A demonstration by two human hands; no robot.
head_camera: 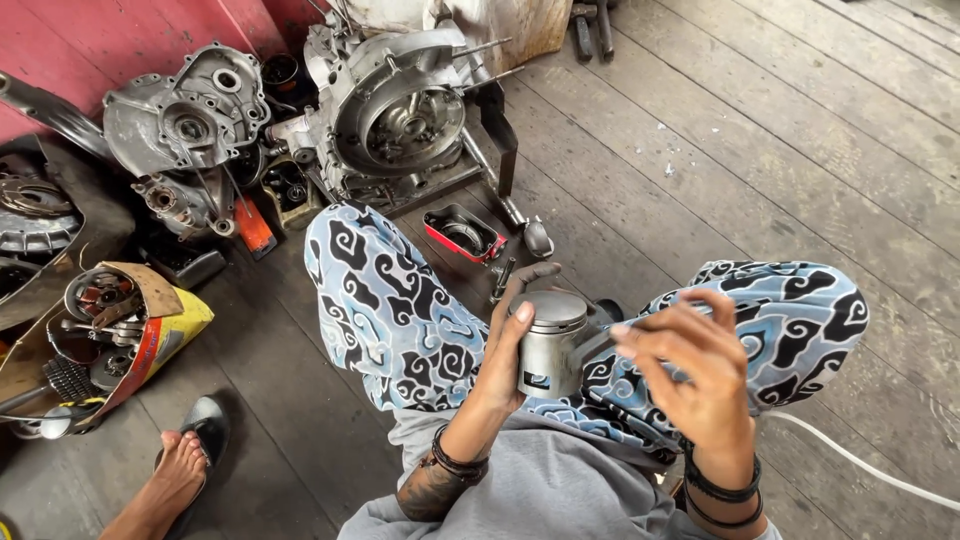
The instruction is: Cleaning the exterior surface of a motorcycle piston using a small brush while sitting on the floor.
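Piston [549,345] x1, left hand [512,345] grip

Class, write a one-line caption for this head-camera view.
Seated on a plank floor, left hand holds a grey piston, right hand beside it.

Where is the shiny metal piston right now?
In the head view, the piston sits low and center, held in the left hand above the person's lap, with the right hand just beside it.

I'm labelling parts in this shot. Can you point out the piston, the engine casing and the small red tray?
piston [548,345]: head view, on its grey side wall.
engine casing [400,110]: head view, on its round housing.
small red tray [462,232]: head view, on its dark inside.
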